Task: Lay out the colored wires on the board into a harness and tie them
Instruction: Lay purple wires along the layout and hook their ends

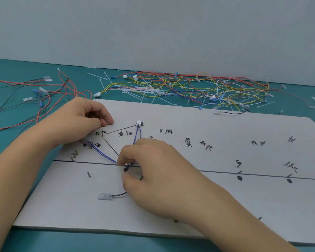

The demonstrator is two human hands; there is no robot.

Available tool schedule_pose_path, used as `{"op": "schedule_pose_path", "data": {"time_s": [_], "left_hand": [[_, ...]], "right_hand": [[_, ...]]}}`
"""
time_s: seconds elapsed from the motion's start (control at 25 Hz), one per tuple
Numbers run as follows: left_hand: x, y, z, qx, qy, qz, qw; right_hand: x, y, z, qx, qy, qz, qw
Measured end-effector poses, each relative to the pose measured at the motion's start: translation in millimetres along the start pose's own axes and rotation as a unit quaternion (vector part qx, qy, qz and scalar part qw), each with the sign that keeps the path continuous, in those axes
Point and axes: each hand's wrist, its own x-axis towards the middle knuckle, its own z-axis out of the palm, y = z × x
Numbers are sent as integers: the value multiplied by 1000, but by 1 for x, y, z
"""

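right hand [153, 170] grip pinches the blue wires [106, 157] at the drawn trunk line [262, 176], middle-left of the board [225, 206], likely to route them along it. left hand [84, 117] curled at far left, probably steadying their end; whether it holds anything: cannot tell.

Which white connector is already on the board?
The white connector with blue wires, just beyond the right hand; the others lie on the teal mat among loose wires.
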Motion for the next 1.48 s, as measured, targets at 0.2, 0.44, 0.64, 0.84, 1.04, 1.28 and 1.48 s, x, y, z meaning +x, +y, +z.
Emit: {"op": "schedule_pose_path", "data": {"time_s": [0.2, 0.44, 0.64, 0.84, 1.04, 1.28, 1.48], "left_hand": [[3, -3, -1, -13, -4, 2, 1000], [3, -1, 2, -13, -3, 8, 1000], [1, 1, 0, -5, -8, 9, 1000], [1, 1, 0, -1, -9, 14, 1000], [0, 2, 1, -9, -6, 7, 1000], [0, 2, 1, -12, -1, 2, 1000], [0, 3, 1, -10, 1, 2, 1000]], "right_hand": [[-7, 28, -71, -83, -167, -25, 982], [5, 111, -136, 230, -19, 82, 970], [8, 145, -134, 122, 105, 210, 964], [-1, 78, -95, 88, 52, 54, 993], [1, 39, -51, -55, -26, 21, 998], [0, 44, -32, -24, 1, 53, 998], [-12, 40, -24, -29, -1, 30, 999]]}}
